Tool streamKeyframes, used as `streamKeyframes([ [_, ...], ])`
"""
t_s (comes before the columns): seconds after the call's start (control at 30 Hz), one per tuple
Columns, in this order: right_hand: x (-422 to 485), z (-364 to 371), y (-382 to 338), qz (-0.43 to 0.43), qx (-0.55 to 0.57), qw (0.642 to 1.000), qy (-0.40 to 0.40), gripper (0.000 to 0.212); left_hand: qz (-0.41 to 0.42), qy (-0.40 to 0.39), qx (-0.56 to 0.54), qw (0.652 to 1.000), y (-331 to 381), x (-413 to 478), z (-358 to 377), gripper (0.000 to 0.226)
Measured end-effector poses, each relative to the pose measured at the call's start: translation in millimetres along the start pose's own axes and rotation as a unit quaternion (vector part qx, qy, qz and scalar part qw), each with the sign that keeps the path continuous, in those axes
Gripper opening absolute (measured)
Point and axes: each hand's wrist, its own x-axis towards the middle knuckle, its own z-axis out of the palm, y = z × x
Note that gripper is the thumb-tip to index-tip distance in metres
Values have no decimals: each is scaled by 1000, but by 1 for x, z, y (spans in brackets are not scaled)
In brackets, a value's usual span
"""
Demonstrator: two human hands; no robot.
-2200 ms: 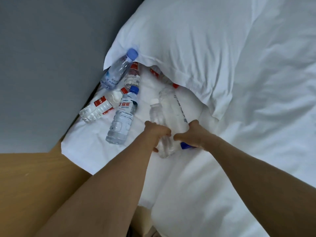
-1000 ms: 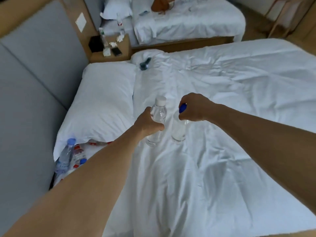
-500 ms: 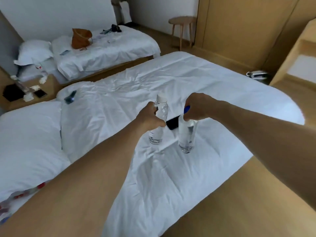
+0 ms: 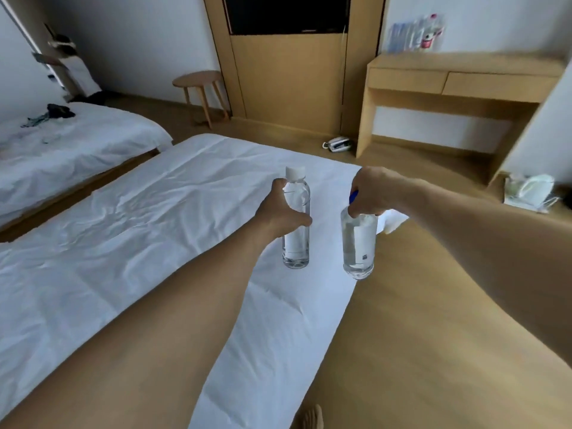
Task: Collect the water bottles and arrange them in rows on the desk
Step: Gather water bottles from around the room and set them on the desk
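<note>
My left hand (image 4: 280,212) grips a clear water bottle with a white cap (image 4: 296,243) around its middle and holds it upright in the air above the bed. My right hand (image 4: 371,191) holds a second clear bottle with a blue cap (image 4: 359,246) by its neck; it hangs upright over the bed's edge. The wooden desk (image 4: 464,66) stands against the far wall at the upper right. Several bottles (image 4: 414,34) stand in a blurred group at the back of the desk top.
A white bed (image 4: 123,230) fills the left and centre, with a second bed (image 4: 68,140) beyond it. A round stool (image 4: 201,80) and a wooden cabinet (image 4: 288,78) stand at the far wall. A telephone (image 4: 339,144) lies on the wooden floor by the desk.
I lifted two bottles off the bed beside the pillow. The view has since swung right from the bed head to the desk, both bottles still held.
</note>
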Motion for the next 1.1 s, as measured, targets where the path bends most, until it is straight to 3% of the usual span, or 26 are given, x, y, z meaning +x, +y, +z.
streamKeyframes([
  [0.17, 49, -26, 51, 54, 17, 998, 14, 35, 29, -69, 54, 996, 57, 75, 37, 60],
  [0.5, 137, -80, 152, 149, 23, 988, 38, 31, 159, -168, 195, 953, 160, 203, 117, 70],
  [0.73, 191, -107, 242, 175, 45, 983, 40, 34, 183, -186, 222, 939, 217, 279, 195, 63],
  [1.1, 286, -170, 413, 184, 12, 981, 62, 28, 179, -150, 211, 949, 332, 402, 326, 56],
])
